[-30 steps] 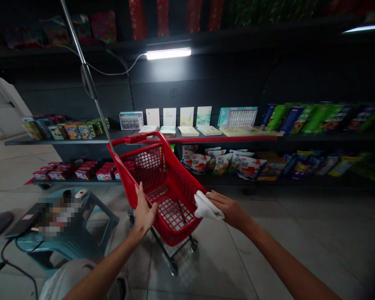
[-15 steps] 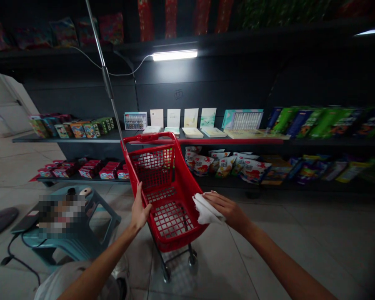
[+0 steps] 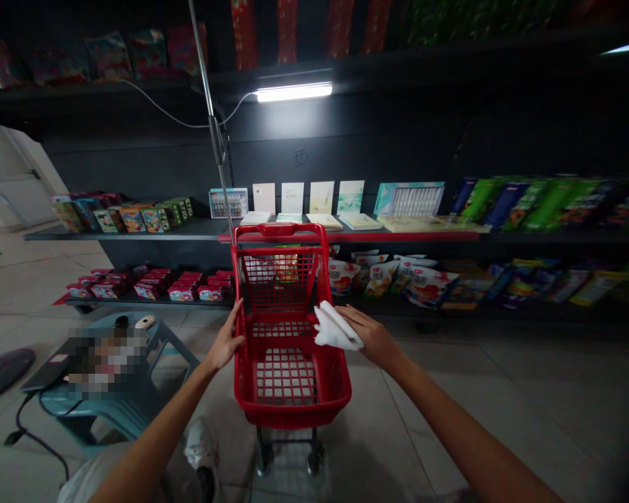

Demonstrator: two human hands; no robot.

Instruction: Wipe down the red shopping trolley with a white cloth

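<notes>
Grey floor tile (image 3: 451,419) lies under a red shopping cart (image 3: 288,412), which stands between the hands, in front of dark shelves (image 3: 136,236) of packaged goods (image 3: 430,286). Left hand (image 3: 223,344): spread, against the cart's left wall. Right hand (image 3: 372,339): fingers together, pressing a white cloth (image 3: 335,328) onto the right rim. A teal stool (image 3: 57,399) stands to the left.

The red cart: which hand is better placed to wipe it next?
Probably the right hand: it holds the white cloth at the side of the cart. The left hand holds nothing, so it would need the cloth first.
</notes>
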